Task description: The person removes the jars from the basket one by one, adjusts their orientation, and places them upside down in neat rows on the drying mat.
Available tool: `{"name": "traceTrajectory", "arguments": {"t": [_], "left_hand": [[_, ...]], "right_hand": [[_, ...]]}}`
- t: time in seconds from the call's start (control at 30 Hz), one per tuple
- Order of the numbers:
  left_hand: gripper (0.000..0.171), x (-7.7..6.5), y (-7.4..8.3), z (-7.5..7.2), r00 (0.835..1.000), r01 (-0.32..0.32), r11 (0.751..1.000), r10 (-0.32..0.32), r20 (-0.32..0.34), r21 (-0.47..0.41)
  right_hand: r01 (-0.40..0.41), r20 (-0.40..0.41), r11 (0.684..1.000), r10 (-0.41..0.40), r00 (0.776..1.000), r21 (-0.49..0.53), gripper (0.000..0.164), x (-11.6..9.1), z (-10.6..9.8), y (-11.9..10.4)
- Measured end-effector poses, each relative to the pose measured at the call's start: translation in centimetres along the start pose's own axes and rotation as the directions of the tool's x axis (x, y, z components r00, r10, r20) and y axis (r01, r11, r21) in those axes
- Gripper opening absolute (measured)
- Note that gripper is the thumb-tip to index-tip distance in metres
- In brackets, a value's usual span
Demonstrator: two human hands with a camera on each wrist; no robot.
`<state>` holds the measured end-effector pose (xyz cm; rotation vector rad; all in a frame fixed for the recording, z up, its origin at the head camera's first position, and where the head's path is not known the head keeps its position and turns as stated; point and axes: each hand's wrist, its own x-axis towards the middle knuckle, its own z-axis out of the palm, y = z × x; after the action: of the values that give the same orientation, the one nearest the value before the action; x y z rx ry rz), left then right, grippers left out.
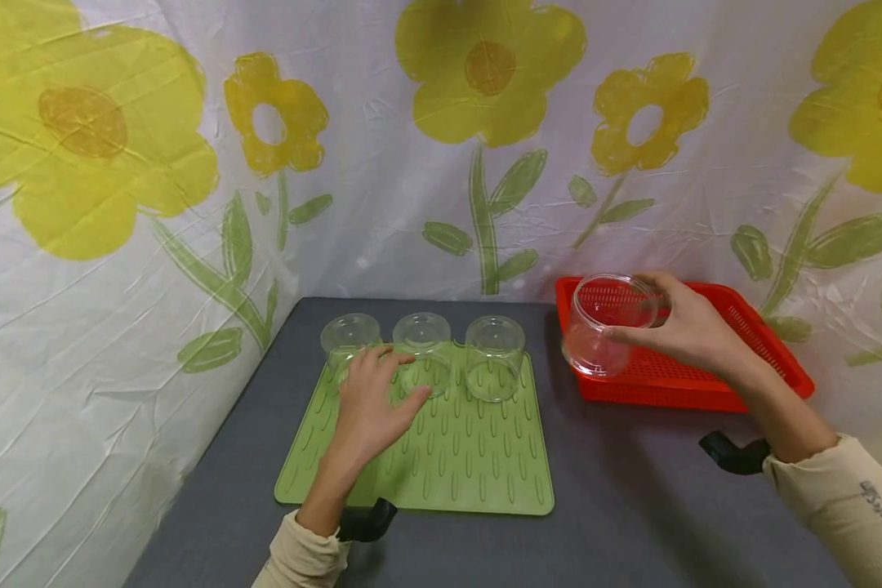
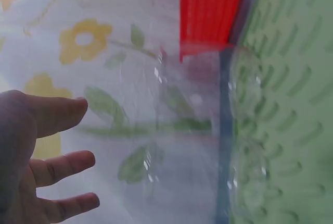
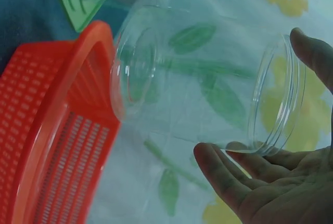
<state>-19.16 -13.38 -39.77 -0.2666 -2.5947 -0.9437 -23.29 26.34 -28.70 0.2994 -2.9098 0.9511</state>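
Observation:
My right hand (image 1: 694, 331) grips a clear, open-topped plastic jar (image 1: 591, 343) near its rim, thumb on one side and fingers on the other. That jar is held up, slightly tilted, over the left end of a red basket (image 1: 661, 398). Three similar clear jars stand in a row along the back of a green ridged mat (image 1: 478, 482): a left jar (image 1: 345, 331), a middle jar (image 1: 422, 335) and a right jar (image 1: 496, 359). Over the mat, in front of the left and middle jars, my left hand (image 1: 371, 408) has its fingers spread and holds nothing.
The mat lies on a dark grey table (image 1: 610, 506). A white curtain (image 1: 367, 204) with yellow flowers hangs right behind the table and along its left side. The red perforated basket stands at the back right, against the curtain.

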Motion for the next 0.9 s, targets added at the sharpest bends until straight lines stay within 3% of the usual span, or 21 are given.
{"name": "traceTrajectory", "arguments": {"t": [0.17,0.3,0.5,0.73,0.9], "left_hand": [[0.053,1.1,2.3,0.4,0.997,-0.050,0.998,0.053,0.050,-0.047],[0.058,1.9,3.6,0.8,0.989,-0.083,0.983,0.102,0.110,-0.166],[0.070,2.9,5.0,1.6,0.967,-0.052,0.924,0.141,0.212,-0.378],[0.088,3.8,6.2,3.3,0.943,-0.006,0.897,0.153,0.296,-0.443],[0.100,4.1,6.6,4.7,0.936,0.017,0.871,0.159,0.315,-0.492]], "right_hand": [[0.049,0.013,0.999,-0.049,0.999,0.005,0.095,-0.6,0.5,-1.0],[0.072,0.023,0.997,-0.072,0.997,0.000,0.093,-1.1,1.1,-1.7],[0.131,0.043,0.991,-0.131,0.990,0.004,0.092,-1.6,2.5,-2.6],[0.180,0.050,0.982,-0.183,0.982,0.051,0.092,-1.4,5.1,-3.3],[0.207,0.082,0.972,-0.216,0.973,0.109,0.091,-1.2,6.8,-3.5]]}}
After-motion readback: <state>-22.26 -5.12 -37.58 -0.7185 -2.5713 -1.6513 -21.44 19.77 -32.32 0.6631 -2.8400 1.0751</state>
